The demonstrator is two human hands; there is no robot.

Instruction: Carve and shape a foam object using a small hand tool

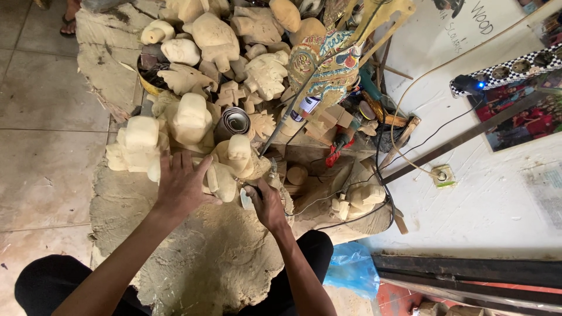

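Pale raw wood was pretty much everywhere in this shot. The left hand (180, 186) sat just left of centre, fingers spread flat over a carved wooden figure (221, 178) that lay on the sawdust-covered stump (205, 257) serving as the counter. The right hand (267, 205) was right beside it, grip closed around a small tool with a pale handle (246, 199), thumb and fingers pinching it, tip near the carving's lower edge; couldn't tell if it actually touched the wood.

Above the hands, a whole pile of unfinished carvings (216, 52) filled the upper middle of the frame: blocky heads and torsos, all unpainted. A roll of sandpaper (236, 121) stood among them, and a painted puppet figure (328, 61) in gold, blue and red leaned over the pile at upper centre. Cables ran down the white wall on the right to a socket (443, 175), and a blue plastic bag (353, 269) lay at lower centre-right.
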